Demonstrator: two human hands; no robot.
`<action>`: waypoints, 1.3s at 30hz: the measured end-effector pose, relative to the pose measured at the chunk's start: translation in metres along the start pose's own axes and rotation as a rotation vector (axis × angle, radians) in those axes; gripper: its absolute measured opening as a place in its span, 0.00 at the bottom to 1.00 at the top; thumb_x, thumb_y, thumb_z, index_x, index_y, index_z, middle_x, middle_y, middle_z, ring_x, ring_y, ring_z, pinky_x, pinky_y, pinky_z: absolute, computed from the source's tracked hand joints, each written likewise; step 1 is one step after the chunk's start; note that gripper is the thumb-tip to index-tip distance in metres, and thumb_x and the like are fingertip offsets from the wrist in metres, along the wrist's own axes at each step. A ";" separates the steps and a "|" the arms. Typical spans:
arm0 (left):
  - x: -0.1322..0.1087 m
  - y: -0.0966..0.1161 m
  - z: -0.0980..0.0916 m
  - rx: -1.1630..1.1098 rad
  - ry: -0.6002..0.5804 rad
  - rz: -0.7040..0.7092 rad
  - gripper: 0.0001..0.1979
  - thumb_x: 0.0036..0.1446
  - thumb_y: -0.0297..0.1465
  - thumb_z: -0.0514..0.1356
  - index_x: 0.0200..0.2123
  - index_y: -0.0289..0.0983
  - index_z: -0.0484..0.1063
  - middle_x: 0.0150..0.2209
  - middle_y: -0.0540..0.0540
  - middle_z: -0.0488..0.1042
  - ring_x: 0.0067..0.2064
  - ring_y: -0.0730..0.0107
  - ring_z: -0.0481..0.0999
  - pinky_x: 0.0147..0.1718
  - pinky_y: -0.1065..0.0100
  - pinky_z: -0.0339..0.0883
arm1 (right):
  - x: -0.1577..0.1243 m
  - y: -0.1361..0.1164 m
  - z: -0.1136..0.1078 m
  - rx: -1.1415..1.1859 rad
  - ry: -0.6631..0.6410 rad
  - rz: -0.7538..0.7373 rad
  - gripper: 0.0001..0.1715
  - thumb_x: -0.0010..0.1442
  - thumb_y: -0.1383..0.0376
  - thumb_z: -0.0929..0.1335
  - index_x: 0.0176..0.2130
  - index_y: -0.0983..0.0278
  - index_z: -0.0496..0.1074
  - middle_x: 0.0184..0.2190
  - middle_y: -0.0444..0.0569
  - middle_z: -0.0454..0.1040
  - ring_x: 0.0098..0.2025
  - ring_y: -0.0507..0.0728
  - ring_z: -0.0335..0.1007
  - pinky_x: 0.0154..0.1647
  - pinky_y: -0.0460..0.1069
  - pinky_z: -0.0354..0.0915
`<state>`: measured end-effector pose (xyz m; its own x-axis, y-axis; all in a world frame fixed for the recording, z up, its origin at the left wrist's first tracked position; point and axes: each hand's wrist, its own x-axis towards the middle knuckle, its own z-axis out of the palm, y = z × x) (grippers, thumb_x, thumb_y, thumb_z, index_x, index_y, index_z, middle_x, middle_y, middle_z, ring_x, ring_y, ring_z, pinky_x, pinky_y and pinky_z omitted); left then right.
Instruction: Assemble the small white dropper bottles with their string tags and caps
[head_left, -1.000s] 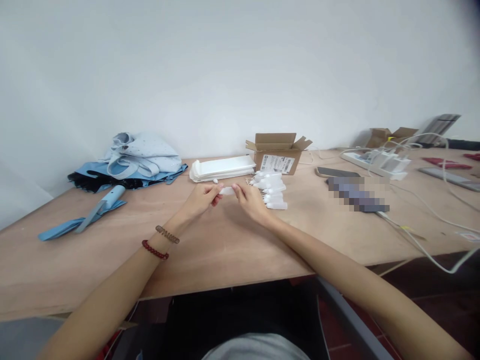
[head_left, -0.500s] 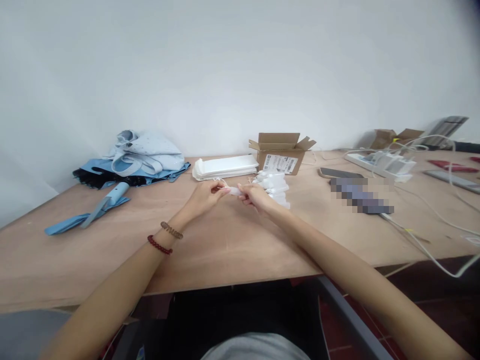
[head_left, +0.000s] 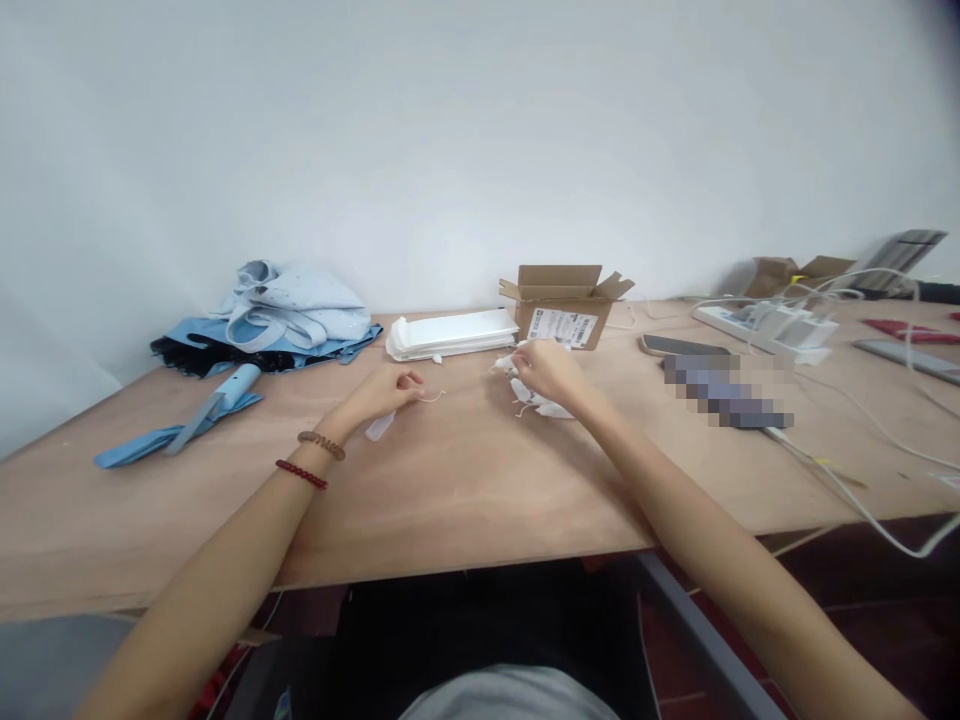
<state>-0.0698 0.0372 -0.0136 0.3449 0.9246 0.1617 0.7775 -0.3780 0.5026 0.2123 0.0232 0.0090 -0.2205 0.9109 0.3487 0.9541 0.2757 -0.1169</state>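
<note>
Wood, bare and brown, makes up the table on which the left hand rests low, knuckles up, wrist slanting in from the lower left. Its fingers are curled inward; whether they grip the small white piece showing below the palm or only cover part of it, I cannot tell. Farther right, the right hand is bent down over a cluster of white pieces, fingertips drawn together; I cannot tell if they have hold of one.

Leftmost, the blue umbrella bounds the room beside the left arm. The white stack and open carton stand behind the hands, while between the wrists bare wood runs to the near edge. Right of the right arm, the phone lies well apart.

The left piece's long axis slants, its blunt end toward the lower left; a thin string trails rightward by the left fingertips. In the cluster, the nearest piece lies roughly crosswise.
</note>
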 end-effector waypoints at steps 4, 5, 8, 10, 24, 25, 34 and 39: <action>0.005 -0.005 0.009 0.013 -0.010 0.030 0.11 0.50 0.33 0.57 0.34 0.34 0.75 0.31 0.43 0.78 0.33 0.64 0.76 0.32 0.68 0.65 | -0.002 0.000 0.001 -0.046 -0.052 0.005 0.14 0.59 0.68 0.60 0.33 0.69 0.74 0.37 0.59 0.75 0.39 0.60 0.69 0.33 0.49 0.55; 0.005 -0.005 0.009 0.017 -0.007 0.038 0.10 0.50 0.33 0.57 0.33 0.34 0.75 0.31 0.43 0.78 0.32 0.64 0.76 0.31 0.68 0.65 | -0.003 -0.001 0.001 -0.051 -0.066 0.013 0.14 0.58 0.68 0.61 0.35 0.69 0.74 0.38 0.60 0.74 0.39 0.61 0.69 0.34 0.49 0.56; 0.002 -0.001 0.001 0.004 0.012 0.036 0.09 0.48 0.31 0.57 0.31 0.34 0.75 0.27 0.45 0.77 0.29 0.65 0.75 0.29 0.69 0.65 | -0.006 -0.002 0.003 -0.055 -0.076 0.021 0.13 0.57 0.70 0.62 0.38 0.69 0.74 0.41 0.61 0.73 0.43 0.62 0.67 0.35 0.50 0.58; -0.003 0.007 -0.007 -0.060 0.022 -0.019 0.09 0.47 0.30 0.58 0.31 0.34 0.75 0.23 0.46 0.76 0.27 0.65 0.75 0.27 0.69 0.66 | -0.006 -0.002 0.006 -0.052 -0.038 0.014 0.13 0.57 0.70 0.62 0.40 0.69 0.74 0.43 0.62 0.71 0.46 0.65 0.64 0.36 0.51 0.59; -0.011 0.055 0.024 -0.956 0.065 -0.121 0.09 0.45 0.30 0.66 0.30 0.30 0.74 0.28 0.43 0.77 0.29 0.70 0.75 0.35 0.65 0.71 | -0.027 -0.060 0.037 0.345 0.233 -0.492 0.11 0.63 0.61 0.64 0.43 0.65 0.69 0.39 0.55 0.70 0.42 0.60 0.64 0.43 0.53 0.60; -0.012 0.056 0.026 -0.975 0.056 -0.124 0.09 0.45 0.30 0.66 0.30 0.30 0.74 0.29 0.43 0.77 0.30 0.70 0.75 0.36 0.65 0.71 | -0.028 -0.061 0.037 0.334 0.234 -0.483 0.11 0.63 0.61 0.63 0.42 0.66 0.70 0.38 0.55 0.70 0.41 0.60 0.64 0.42 0.53 0.60; -0.017 0.060 0.018 -0.983 -0.011 -0.204 0.09 0.49 0.30 0.65 0.33 0.30 0.74 0.33 0.42 0.77 0.33 0.71 0.75 0.36 0.67 0.69 | -0.025 -0.051 0.036 0.352 0.289 -0.486 0.11 0.63 0.65 0.63 0.42 0.62 0.74 0.39 0.54 0.69 0.42 0.60 0.59 0.44 0.53 0.58; -0.015 0.057 0.020 -1.064 -0.034 -0.176 0.07 0.50 0.29 0.64 0.33 0.30 0.75 0.35 0.40 0.78 0.36 0.69 0.76 0.41 0.65 0.69 | -0.023 -0.050 0.037 0.313 0.269 -0.476 0.13 0.64 0.62 0.62 0.39 0.63 0.74 0.36 0.53 0.72 0.41 0.59 0.60 0.43 0.53 0.56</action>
<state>-0.0202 0.0005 -0.0038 0.3002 0.9539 -0.0008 -0.0329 0.0112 0.9994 0.1620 -0.0004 -0.0280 -0.5089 0.5681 0.6467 0.6503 0.7460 -0.1436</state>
